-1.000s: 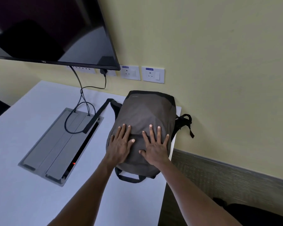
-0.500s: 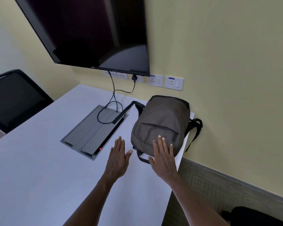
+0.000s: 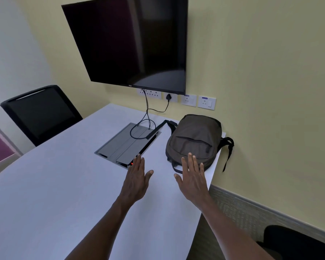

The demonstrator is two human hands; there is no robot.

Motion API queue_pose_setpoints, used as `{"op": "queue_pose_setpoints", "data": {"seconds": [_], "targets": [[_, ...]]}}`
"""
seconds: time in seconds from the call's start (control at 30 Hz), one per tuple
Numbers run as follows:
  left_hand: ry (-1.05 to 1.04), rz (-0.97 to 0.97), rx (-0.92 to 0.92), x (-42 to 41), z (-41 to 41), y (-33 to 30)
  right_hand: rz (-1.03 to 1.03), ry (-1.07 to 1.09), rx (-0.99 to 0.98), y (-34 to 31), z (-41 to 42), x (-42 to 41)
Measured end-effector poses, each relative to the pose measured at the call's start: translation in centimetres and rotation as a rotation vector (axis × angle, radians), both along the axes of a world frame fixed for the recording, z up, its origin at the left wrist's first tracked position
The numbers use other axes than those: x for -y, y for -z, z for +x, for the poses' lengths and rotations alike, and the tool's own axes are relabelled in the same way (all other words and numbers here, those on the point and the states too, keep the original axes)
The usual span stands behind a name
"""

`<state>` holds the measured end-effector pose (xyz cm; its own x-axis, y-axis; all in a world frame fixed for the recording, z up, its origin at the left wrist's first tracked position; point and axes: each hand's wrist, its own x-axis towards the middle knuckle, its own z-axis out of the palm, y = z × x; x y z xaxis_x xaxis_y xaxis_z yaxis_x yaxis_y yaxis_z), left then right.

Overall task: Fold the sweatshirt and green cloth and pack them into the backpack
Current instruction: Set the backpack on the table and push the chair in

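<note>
A: Both hands are up over the white table (image 3: 54, 194), palms down, fingers spread, and neither one is gripping anything

B: Right, the left hand (image 3: 136, 180) hovers just in front of the grey cable hatch (image 3: 124, 145) set into the tabletop, and the right hand (image 3: 192, 180) has its fingertips (image 3: 189, 155) over the near end of the backpack (image 3: 193, 141), though I can't tell if they actually touch it

A: And where does that backpack sit?

B: Lying flat at the far right corner of the table, close to the wall, one black strap (image 3: 228, 152) dangling off the edge. It looks plump and closed up

A: No sweatshirt, no green cloth anywhere in sight

B: None on the table, so I'd judge they're packed inside already and this is the finishing stretch

A: So what's left?

B: If anything, a check that the zip is fully shut, then hands clear of the bag
</note>
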<state>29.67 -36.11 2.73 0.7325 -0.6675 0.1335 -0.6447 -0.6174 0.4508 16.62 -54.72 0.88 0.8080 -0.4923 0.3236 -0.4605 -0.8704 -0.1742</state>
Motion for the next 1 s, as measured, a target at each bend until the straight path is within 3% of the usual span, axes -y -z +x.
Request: {"op": "queue_pose_setpoints", "data": {"seconds": [0.67,1.0], "targets": [[-0.147,-0.176,0.029,-5.6,-6.7,-4.4,-0.001,-0.087,0.088,-4.5,-4.0,-4.1],[-0.135,-0.141,0.1,-9.0,-9.4,-5.6,-0.002,-0.115,0.055,-5.5,-6.5,-7.2]]}}
